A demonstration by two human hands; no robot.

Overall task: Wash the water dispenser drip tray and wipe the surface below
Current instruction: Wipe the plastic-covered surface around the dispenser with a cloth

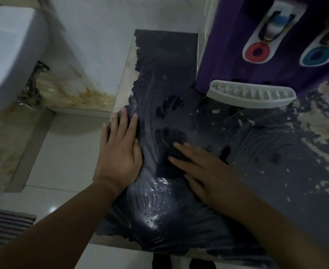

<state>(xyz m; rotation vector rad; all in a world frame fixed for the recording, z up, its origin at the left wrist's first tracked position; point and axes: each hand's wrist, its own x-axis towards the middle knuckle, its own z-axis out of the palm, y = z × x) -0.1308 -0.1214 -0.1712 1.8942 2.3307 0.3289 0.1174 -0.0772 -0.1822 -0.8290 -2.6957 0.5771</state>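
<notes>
A purple water dispenser (pixel 266 45) stands at the upper right on a dark, worn counter surface (pixel 171 78). Its white slotted drip tray (pixel 251 94) sits at the dispenser's foot. The surface is wet, with smear marks and glints of water near the front. My left hand (pixel 119 150) lies flat on the counter's left edge, fingers straight. My right hand (pixel 202 171) lies flat on the wet surface to its right, fingers straight and pointing left and up. Neither hand holds anything that I can see.
A white sink (pixel 10 55) with a metal pipe (pixel 33 86) under it hangs at the left, over a stained wall and floor. A striped mat (pixel 6 228) lies at the lower left. The counter's coating is peeled at the right.
</notes>
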